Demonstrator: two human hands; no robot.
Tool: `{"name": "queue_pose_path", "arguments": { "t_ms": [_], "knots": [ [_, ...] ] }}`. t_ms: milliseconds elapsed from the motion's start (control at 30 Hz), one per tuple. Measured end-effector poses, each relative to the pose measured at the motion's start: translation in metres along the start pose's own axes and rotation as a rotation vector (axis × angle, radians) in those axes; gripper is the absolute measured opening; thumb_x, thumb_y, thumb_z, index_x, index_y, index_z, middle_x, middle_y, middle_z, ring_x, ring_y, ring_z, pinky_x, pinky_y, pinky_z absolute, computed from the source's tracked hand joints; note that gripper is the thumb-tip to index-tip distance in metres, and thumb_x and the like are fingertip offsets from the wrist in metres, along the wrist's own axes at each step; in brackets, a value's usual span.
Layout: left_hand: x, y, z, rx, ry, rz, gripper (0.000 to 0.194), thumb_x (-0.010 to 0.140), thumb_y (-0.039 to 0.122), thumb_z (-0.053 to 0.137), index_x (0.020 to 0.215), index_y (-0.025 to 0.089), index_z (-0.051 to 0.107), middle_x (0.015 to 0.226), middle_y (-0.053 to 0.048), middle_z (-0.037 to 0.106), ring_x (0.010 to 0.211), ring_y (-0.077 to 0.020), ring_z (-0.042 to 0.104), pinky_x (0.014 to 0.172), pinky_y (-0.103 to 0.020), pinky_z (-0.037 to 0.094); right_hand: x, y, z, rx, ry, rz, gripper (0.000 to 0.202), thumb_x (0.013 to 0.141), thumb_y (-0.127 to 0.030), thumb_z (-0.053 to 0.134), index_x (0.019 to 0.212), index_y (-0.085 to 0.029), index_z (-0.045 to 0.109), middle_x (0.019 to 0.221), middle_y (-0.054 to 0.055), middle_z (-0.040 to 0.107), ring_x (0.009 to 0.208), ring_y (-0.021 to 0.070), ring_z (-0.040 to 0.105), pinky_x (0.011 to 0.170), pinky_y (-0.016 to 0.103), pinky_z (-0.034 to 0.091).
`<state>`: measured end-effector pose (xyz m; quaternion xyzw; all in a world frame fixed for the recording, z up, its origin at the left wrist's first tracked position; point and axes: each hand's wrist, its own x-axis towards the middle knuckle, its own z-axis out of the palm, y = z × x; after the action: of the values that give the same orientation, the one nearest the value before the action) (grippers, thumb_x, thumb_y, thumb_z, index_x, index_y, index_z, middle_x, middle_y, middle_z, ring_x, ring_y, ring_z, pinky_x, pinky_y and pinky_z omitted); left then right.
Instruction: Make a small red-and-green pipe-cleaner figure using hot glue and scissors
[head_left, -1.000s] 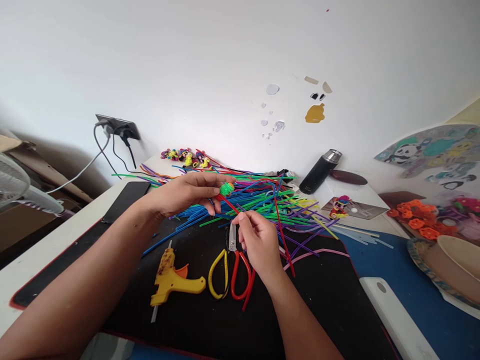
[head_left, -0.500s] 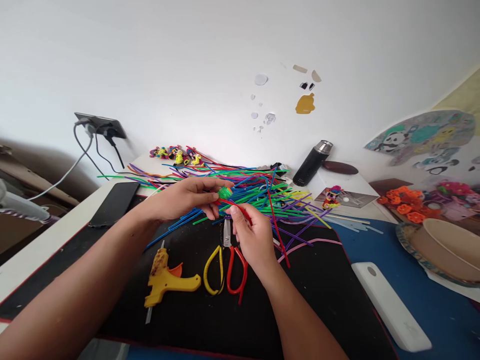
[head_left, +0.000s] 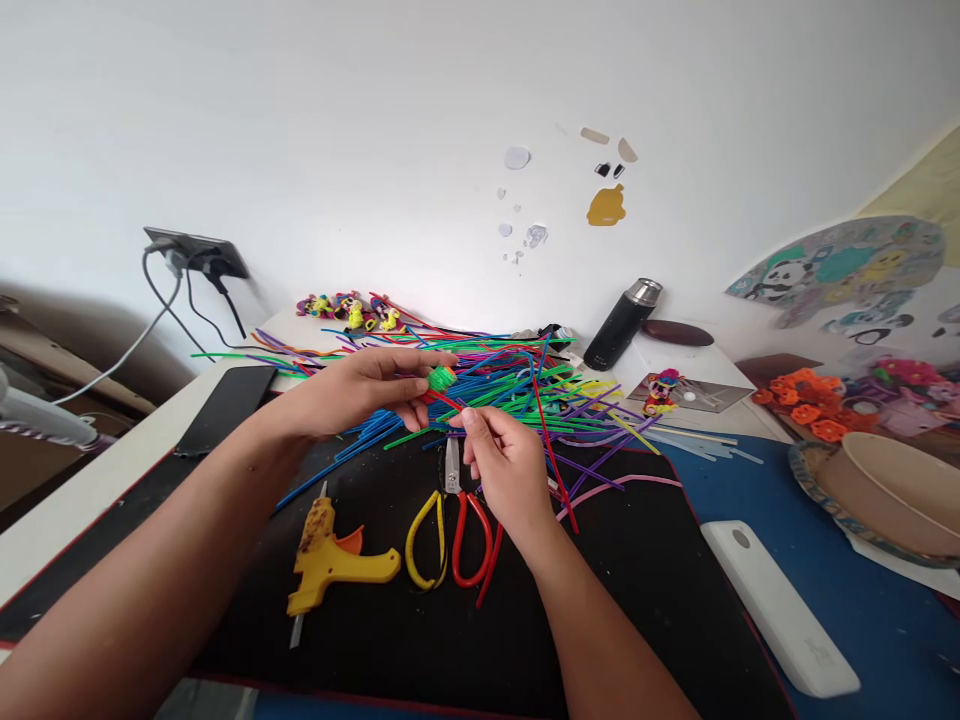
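My left hand (head_left: 382, 385) pinches a small coiled green piece (head_left: 442, 378) with a bit of orange at its top. A red pipe cleaner (head_left: 447, 401) runs from it to my right hand (head_left: 506, 455), whose thumb and fingers are closed on it. The red strand comes out again below my right hand and hangs beside the scissors (head_left: 453, 480), which lie on the black mat with one yellow and one red handle. Left of the scissors rests a yellow glue gun (head_left: 330, 560). Behind both hands spreads a pile of colourful pipe cleaners (head_left: 495, 385).
A black phone (head_left: 226, 408) lies at the left. Small pipe-cleaner figures (head_left: 349, 310) sit near the wall. On the right are a black thermos (head_left: 624, 322), another figure (head_left: 661, 390), a white power bank (head_left: 780, 608), a round dish (head_left: 806, 470) and orange flowers (head_left: 806, 400).
My left hand has shifted slightly left with the green piece, leaving a longer stretch of red pipe cleaner visible between my hands. My right hand keeps its pinch. The view has shifted a little.
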<state>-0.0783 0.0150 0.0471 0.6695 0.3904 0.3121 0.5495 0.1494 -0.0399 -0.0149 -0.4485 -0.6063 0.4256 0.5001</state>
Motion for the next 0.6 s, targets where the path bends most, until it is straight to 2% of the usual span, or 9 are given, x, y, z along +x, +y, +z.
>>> {"name": "queue_pose_path", "arguments": {
  "t_ms": [167,267,467,600],
  "knots": [
    [-0.002,0.002,-0.003,0.073,-0.003,0.006,0.053,0.097,0.039,0.081,0.146,0.02,0.076,0.083,-0.006,0.082,0.073,-0.0217,0.08,0.075,-0.034,0.067,0.001,0.003,0.001,-0.059,-0.032,-0.022,0.035,0.108,-0.049,0.06,0.097,-0.021,0.079,0.07,0.001,0.068,0.055,0.0153,0.059,0.058,0.028,0.046],
    [-0.002,0.0,0.001,0.115,-0.02,-0.008,0.055,0.098,0.04,0.079,0.148,0.019,0.073,0.086,-0.006,0.083,0.077,-0.022,0.08,0.077,-0.034,0.067,0.002,0.005,0.002,-0.039,-0.016,-0.028,0.031,0.107,-0.049,0.064,0.103,-0.021,0.077,0.075,0.001,0.07,0.057,0.0154,0.061,0.058,0.027,0.047],
    [0.001,-0.004,0.009,0.094,-0.067,0.028,0.048,0.098,0.038,0.078,0.143,0.02,0.076,0.102,-0.008,0.083,0.085,-0.0214,0.076,0.08,-0.035,0.064,0.001,0.006,0.003,-0.017,-0.016,-0.031,0.038,0.109,-0.051,0.061,0.086,-0.022,0.069,0.067,-0.002,0.063,0.055,0.0144,0.057,0.056,0.027,0.044],
    [0.003,-0.005,0.009,0.037,-0.089,0.009,0.046,0.098,0.037,0.079,0.141,0.02,0.076,0.105,-0.009,0.082,0.086,-0.0212,0.075,0.082,-0.035,0.064,0.002,0.006,0.002,-0.013,0.003,-0.02,0.038,0.106,-0.054,0.063,0.086,-0.022,0.069,0.063,-0.003,0.057,0.054,0.0144,0.052,0.055,0.027,0.041]
  ]
}}
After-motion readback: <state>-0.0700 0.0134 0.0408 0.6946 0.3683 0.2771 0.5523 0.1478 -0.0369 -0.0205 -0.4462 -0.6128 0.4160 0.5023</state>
